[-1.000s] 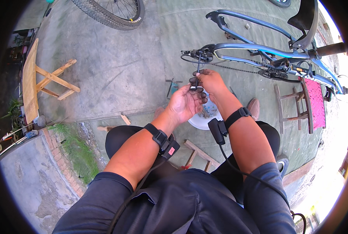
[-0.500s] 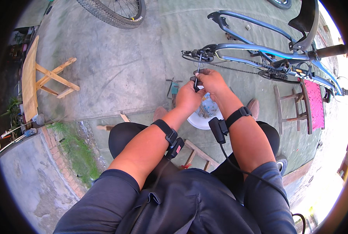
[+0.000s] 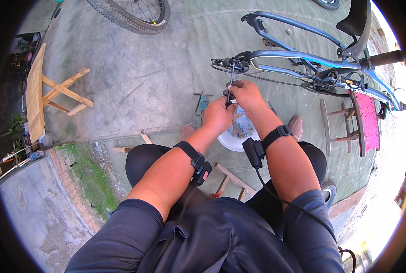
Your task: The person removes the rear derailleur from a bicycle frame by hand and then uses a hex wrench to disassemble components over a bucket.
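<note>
Black metal between my 2 hands: the slim dark tool runs up from the grip, and its far end meets the rear mechanism of the bicycle. Whether that end is seated in anything, I cannot tell from my screen. My left hand has its fingers grasping the lower end of the tool; my right hand is pinching it just above, fingertips stained dark. So it's 2 hands, 1 tool, knuckles close together.

Blue-grey tubes of the frame stretch away toward the right edge of the floor sheet, with the chain strung below the near tube. A pink-topped stool stands by the sheet's right edge, next to the frame.

Just below my hands I've got a white bowl, small parts scattered in it, sitting between 2 brown shoes. Left of my wrists, a teal tool lies on the floor. Farther over, toward the floor's left edge, I see a wooden stand with crossed legs, and up at the far edge a knobbly-tyred wheel, well apart from the frame.
</note>
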